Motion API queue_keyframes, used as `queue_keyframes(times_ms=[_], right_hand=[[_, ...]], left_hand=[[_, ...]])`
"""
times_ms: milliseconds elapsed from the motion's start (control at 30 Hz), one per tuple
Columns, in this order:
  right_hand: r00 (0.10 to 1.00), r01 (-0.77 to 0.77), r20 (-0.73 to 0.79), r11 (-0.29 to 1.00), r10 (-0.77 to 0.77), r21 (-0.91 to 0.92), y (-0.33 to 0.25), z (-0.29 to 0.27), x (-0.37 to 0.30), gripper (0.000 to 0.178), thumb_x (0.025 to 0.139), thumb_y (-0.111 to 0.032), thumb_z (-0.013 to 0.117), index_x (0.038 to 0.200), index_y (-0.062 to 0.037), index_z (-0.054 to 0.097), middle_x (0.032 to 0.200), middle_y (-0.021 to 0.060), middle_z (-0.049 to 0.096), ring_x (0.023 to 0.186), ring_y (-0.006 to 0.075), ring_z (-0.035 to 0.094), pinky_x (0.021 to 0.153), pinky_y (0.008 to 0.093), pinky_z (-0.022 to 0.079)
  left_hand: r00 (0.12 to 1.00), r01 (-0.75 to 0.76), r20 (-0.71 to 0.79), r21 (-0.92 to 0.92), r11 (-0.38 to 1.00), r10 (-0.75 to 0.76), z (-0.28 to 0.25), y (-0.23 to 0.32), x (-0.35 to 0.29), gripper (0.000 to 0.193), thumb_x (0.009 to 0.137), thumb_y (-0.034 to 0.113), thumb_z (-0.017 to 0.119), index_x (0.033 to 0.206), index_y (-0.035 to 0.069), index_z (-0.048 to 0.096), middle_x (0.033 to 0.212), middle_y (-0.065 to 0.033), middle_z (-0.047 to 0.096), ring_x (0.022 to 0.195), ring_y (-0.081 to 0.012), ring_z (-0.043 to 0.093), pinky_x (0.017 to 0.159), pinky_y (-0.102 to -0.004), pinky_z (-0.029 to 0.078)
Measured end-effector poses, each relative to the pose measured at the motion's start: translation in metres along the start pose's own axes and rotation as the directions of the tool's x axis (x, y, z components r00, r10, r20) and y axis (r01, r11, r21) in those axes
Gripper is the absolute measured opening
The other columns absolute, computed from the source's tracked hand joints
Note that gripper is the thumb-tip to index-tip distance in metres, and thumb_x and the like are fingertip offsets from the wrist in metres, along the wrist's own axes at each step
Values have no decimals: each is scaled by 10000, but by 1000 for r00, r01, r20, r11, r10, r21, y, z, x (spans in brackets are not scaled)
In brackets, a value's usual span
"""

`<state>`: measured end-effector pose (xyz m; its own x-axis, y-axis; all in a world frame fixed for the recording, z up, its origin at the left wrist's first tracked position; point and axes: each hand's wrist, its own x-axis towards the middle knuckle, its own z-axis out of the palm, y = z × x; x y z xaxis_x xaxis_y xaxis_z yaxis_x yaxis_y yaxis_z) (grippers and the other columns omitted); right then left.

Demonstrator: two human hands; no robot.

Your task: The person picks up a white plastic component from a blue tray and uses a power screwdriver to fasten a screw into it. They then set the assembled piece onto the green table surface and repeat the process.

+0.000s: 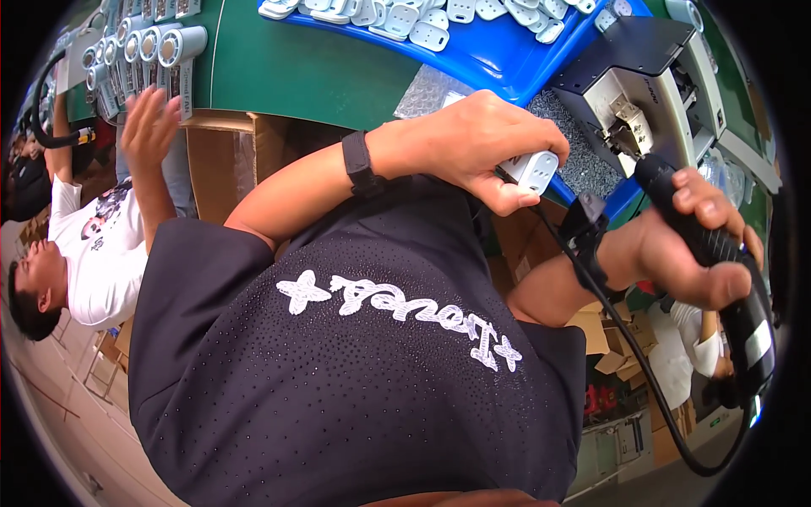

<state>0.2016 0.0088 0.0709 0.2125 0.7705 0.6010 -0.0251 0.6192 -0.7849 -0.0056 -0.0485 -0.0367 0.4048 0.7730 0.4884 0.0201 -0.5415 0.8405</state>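
My left hand (481, 139), with a dark band on its wrist, is closed round a small pale plastic casing (537, 172). The casing's end, with small holes in it, shows between thumb and forefinger. In my right hand (667, 253) is a black electric screwdriver (748, 317), its cable looping down below. The front end of the screwdriver is at the metal pick-up part of a screw feeder (676, 118); whether its bit touches a screw is too small to tell. Many small screws (583, 148) lie beside the feeder.
A blue tray (498, 72) at the far side holds many pale flat plastic pieces (429, 35). Light-blue devices with round heads (173, 51) stand in rows at the far left of the green table (279, 80). A co-worker (101, 262) at the left has a hand raised near them.
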Motion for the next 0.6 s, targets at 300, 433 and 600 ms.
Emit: queue_keyframes(times_ms=[300,433,600], right_hand=[[949,-312,-67,948,307,-67,14,-11,1,559,857,-642,592,1001,-101,589,678,69,583,539,189,535,582,419,452],[906,-381,355,807,230,450,-32,-23,5,709,830,-632,670,1244,-75,527,815,64,567,590,179,526,618,396,464],[919,-365,312,820,241,441,-63,28,-8,643,822,-647,654,1127,-86,573,769,26,529,600,147,499,626,352,406]], left_hand=[[999,15,29,7,1000,-16,-2,-1,3,439,764,375,716,1065,69,625,907,-90,684,756,-295,682,627,-367,550],[1000,-4,22,-33,999,5,0,-1,4,445,770,382,718,1069,65,625,904,-91,682,756,-296,682,630,-369,550],[1000,-4,16,-18,1000,4,-1,-1,4,445,777,380,718,1070,59,624,899,-92,680,755,-297,682,631,-370,550]])
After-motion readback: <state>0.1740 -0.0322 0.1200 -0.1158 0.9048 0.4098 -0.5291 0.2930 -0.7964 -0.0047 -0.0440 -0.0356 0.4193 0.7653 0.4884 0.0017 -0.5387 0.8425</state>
